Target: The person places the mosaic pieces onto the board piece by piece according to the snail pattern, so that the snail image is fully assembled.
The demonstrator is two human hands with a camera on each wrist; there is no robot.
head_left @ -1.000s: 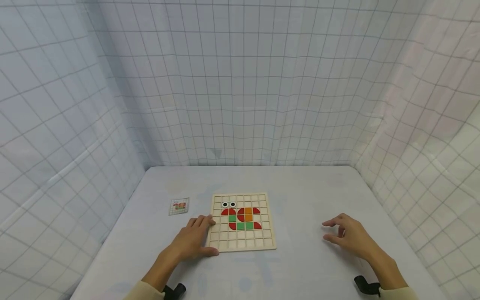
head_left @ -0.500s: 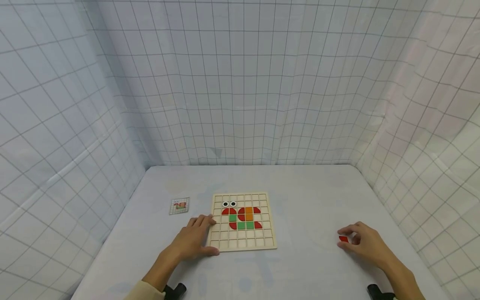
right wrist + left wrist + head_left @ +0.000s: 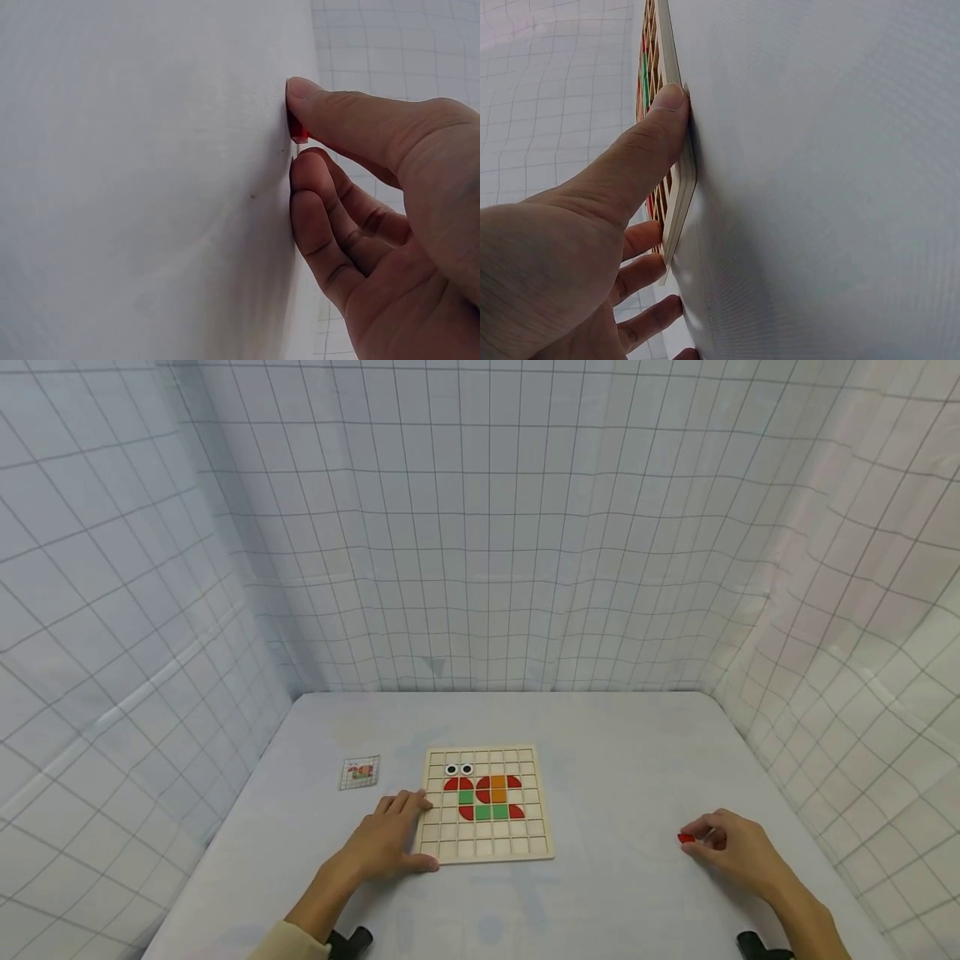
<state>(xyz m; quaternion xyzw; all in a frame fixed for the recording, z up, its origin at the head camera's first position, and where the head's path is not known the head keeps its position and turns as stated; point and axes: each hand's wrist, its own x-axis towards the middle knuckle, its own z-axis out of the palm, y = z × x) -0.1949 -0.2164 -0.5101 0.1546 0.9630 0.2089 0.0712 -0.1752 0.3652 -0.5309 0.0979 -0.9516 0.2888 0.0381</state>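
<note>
My left hand (image 3: 382,839) rests at the near left corner of a pale wooden grid board (image 3: 495,848), its thumb along the front edge and fingertips touching the left side. Red, green and orange tiles, square and curved, form a figure on the board (image 3: 676,196), with two round eye pieces (image 3: 459,770) above it. Away to the right, my right hand (image 3: 738,853) pinches a small red tile (image 3: 686,838) at the table surface. In the right wrist view the thumb covers much of that red tile (image 3: 298,129), so its full shape is hidden.
A small picture card (image 3: 360,772) with a similar figure lies left of the board. The white-covered table (image 3: 600,735) is bordered by hanging grid-patterned curtains (image 3: 480,527) at the back and both sides.
My right hand has moved right and toward me, and its fingers have closed on a red tile, now mostly covered. The left hand and the board stay in place.
</note>
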